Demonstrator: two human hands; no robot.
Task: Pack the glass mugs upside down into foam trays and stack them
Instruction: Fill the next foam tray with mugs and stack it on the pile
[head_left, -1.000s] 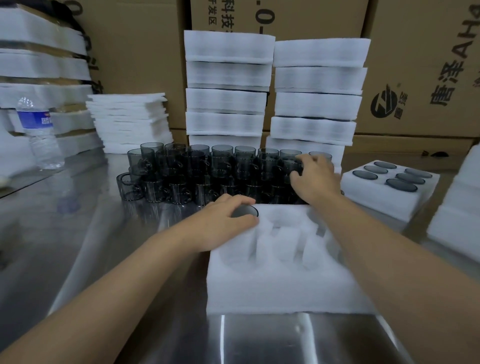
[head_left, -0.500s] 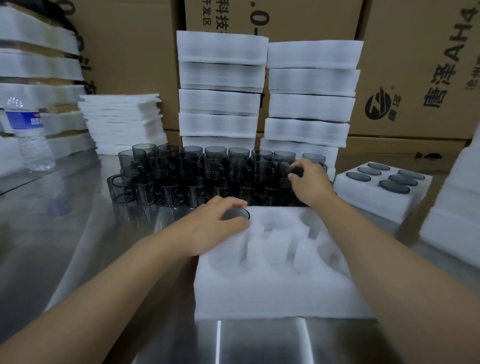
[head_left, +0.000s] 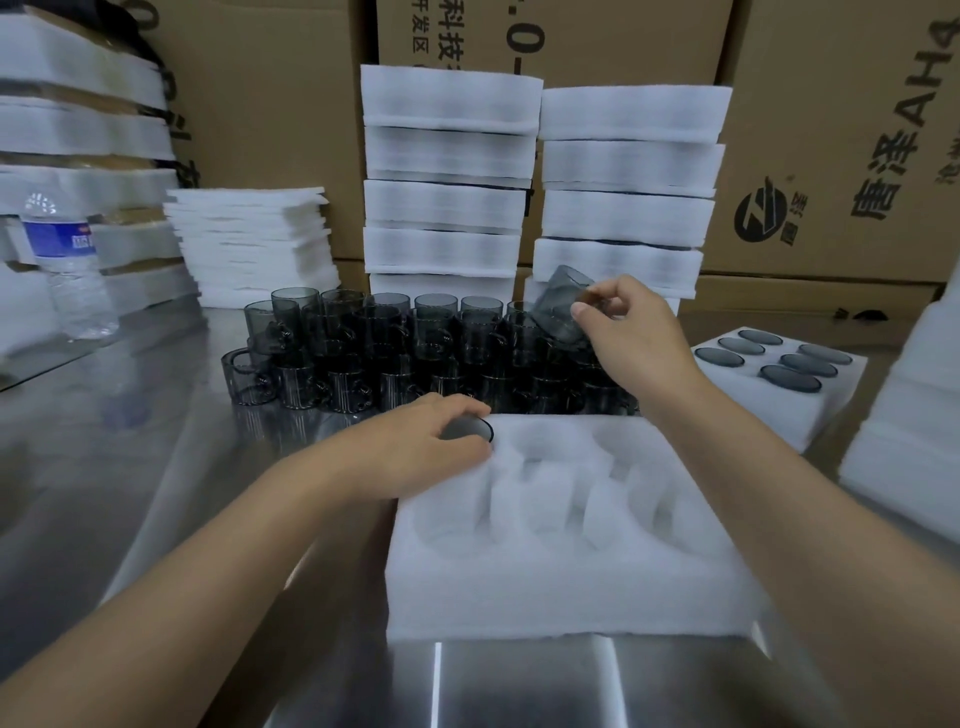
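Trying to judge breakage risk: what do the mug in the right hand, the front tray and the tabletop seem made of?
Mug in the right hand: smoky grey glass, with glossy, translucent walls. The seated mug that the left hand holds looks alike. Front tray: soft white foam, matte, with fuzzy pocket edges, perhaps polyethylene. Tabletop: likely stainless steel, brushed, mirroring the standing mugs.

smoky glass mug (head_left: 561, 306) tilted, foam tray (head_left: 561, 571) below

steel table (head_left: 156, 519) | foam tray (head_left: 561, 587) | glass mugs (head_left: 353, 384) | filled tray (head_left: 831, 415) | foam sheet pile (head_left: 254, 249)
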